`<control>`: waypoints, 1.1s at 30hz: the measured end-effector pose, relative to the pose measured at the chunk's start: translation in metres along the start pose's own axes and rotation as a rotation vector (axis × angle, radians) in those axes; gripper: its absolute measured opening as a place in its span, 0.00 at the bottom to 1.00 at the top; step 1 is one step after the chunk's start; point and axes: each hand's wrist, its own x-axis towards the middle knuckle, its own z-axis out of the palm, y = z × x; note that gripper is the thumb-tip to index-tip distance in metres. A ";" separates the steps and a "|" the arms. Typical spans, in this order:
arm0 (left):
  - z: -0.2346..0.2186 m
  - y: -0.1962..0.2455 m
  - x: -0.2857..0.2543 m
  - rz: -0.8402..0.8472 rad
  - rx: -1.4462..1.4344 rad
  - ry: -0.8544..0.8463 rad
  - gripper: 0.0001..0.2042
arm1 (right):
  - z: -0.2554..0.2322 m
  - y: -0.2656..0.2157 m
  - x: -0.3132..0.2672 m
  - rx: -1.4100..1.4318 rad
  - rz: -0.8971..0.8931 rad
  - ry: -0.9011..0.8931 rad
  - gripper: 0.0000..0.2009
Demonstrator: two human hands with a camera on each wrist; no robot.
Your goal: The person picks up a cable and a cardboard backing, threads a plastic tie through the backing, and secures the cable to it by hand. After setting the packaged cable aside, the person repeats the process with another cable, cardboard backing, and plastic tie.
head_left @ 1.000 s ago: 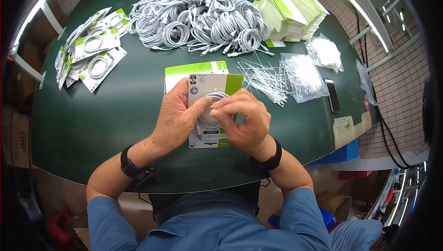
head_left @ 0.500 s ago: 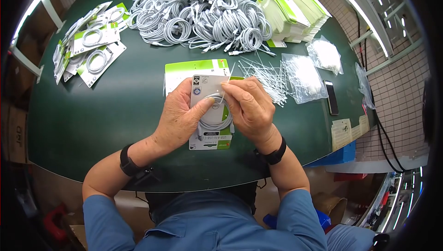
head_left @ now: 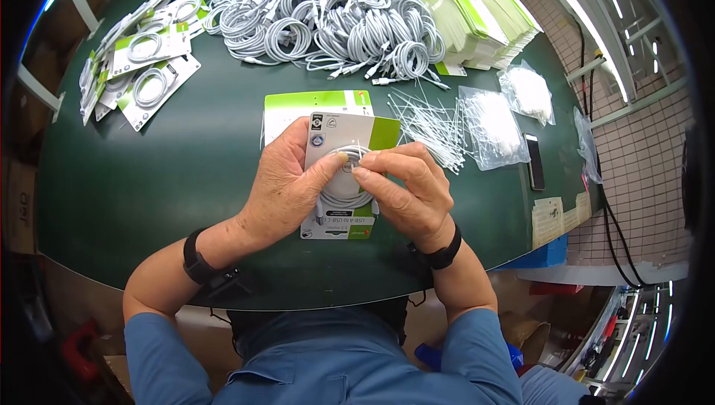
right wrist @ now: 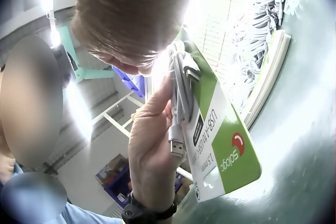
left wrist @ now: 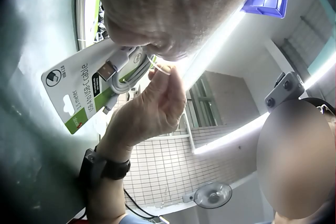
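Observation:
My left hand (head_left: 279, 185) grips a white and green printed card (head_left: 339, 128), its thumb pressing a coiled grey-white USB cable (head_left: 344, 202) against the card's front. Thumb and fingertips of my right hand (head_left: 413, 189) pinch a thin white cable tie (head_left: 360, 147) at the top of the coil. In the left wrist view, the cable tie (left wrist: 158, 67) curves from the coil to the right fingertips. The right wrist view shows the card (right wrist: 233, 169) tilted, with the cable's USB-A plug (right wrist: 176, 146) hanging beside it.
A stack of cards (head_left: 298, 103) lies just beyond my hands. Loose cable ties (head_left: 428, 129), bagged ties (head_left: 493, 126) and a phone (head_left: 534, 161) are to the right. Behind are a heap of coiled cables (head_left: 320, 25) and card stacks (head_left: 477, 21); finished-looking carded cables (head_left: 141, 62) lie left.
My right hand rose from the coil, drawing the cable tie upward, then came back down to the coil's top edge. The left hand keeps its hold on card and cable.

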 end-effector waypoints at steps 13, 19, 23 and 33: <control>0.001 -0.001 0.000 -0.005 0.011 0.006 0.14 | 0.005 0.002 -0.003 0.041 0.032 0.036 0.19; 0.001 0.000 -0.001 -0.004 0.016 0.005 0.14 | 0.003 0.001 -0.002 0.037 0.028 0.034 0.19; 0.001 0.000 -0.001 -0.012 0.009 0.007 0.15 | 0.003 0.001 -0.003 0.023 0.009 0.014 0.19; 0.000 -0.001 0.000 -0.021 0.014 0.007 0.15 | 0.006 0.005 -0.004 0.050 0.006 0.027 0.20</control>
